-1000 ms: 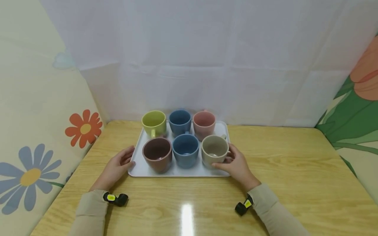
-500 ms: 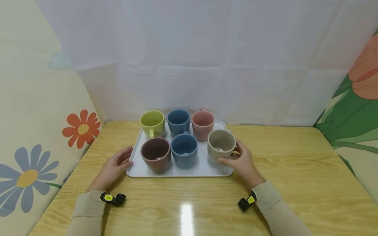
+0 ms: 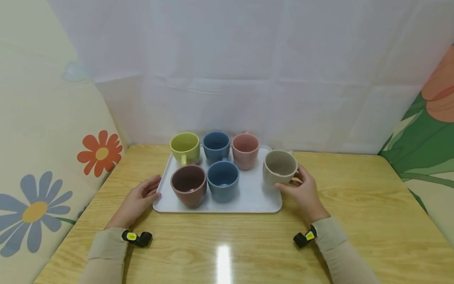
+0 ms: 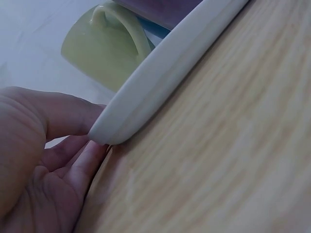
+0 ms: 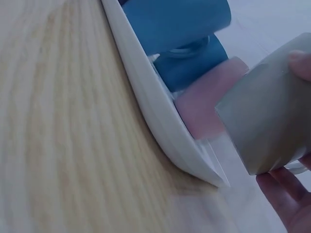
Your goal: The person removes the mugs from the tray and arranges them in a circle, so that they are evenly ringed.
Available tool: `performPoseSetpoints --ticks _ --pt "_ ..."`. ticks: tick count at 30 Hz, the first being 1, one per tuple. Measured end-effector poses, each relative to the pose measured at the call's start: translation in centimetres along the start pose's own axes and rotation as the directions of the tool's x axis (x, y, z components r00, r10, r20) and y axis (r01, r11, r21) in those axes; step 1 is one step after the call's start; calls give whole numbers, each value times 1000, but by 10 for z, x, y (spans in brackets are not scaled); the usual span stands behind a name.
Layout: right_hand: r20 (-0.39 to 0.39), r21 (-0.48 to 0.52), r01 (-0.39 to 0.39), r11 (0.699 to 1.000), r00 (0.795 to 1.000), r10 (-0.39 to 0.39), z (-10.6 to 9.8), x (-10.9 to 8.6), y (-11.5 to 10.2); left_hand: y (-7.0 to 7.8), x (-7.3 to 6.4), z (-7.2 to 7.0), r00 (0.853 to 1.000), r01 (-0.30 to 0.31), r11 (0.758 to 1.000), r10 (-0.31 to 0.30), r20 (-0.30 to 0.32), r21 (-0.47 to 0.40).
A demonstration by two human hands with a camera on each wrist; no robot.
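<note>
My right hand (image 3: 307,195) grips a beige mug (image 3: 280,169) by its side, thumb in front and fingers behind. The mug is held over the right end of a white tray (image 3: 250,203); the right wrist view shows its base raised above the tray rim. At the tray's left edge, my left hand (image 3: 136,203) pinches the rim; in the left wrist view the thumb is against the edge and fingertips reach under it. On the tray stand a brown mug (image 3: 189,191), a blue mug (image 3: 222,187), a green mug (image 3: 185,148), a darker blue mug (image 3: 216,146) and a pink mug (image 3: 245,152).
The tray lies on a wooden table (image 3: 354,205), near its back edge. A white cloth (image 3: 227,79) hangs right behind the mugs. Flower-patterned panels (image 3: 35,118) stand at both sides.
My right hand has moved the beige mug off its place beside the front blue mug, rightward and slightly up, over the tray's right end. The left hand has stayed at the tray's edge.
</note>
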State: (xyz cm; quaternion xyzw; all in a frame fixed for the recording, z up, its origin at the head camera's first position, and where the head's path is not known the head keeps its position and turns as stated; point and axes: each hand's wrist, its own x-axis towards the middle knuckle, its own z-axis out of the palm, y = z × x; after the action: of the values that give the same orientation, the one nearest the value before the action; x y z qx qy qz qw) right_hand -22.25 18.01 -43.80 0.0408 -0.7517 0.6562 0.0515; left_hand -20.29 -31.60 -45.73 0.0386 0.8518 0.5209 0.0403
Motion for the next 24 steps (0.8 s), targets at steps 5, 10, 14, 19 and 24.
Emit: performPoseSetpoints --ticks 5,10,14,19,24 --pt "-19 -7 -19 1000 1000 19 -9 4 -1 0 -1 0 1000 -19 1000 18 -9 -7" --pt "-56 -43 14 999 998 -16 -21 11 2 2 -2 2 1000 -20 1000 20 -10 1" --pt "-92 -68 23 997 995 -29 -31 19 6 4 -2 3 1000 -5 1000 5 -7 4" --pt "-116 -95 -3 996 993 -8 -45 29 12 5 -3 2 1000 20 1000 -20 -4 14" --pt "-161 -111 -12 994 987 -6 -62 35 14 6 -4 1 1000 25 999 -24 -8 23"
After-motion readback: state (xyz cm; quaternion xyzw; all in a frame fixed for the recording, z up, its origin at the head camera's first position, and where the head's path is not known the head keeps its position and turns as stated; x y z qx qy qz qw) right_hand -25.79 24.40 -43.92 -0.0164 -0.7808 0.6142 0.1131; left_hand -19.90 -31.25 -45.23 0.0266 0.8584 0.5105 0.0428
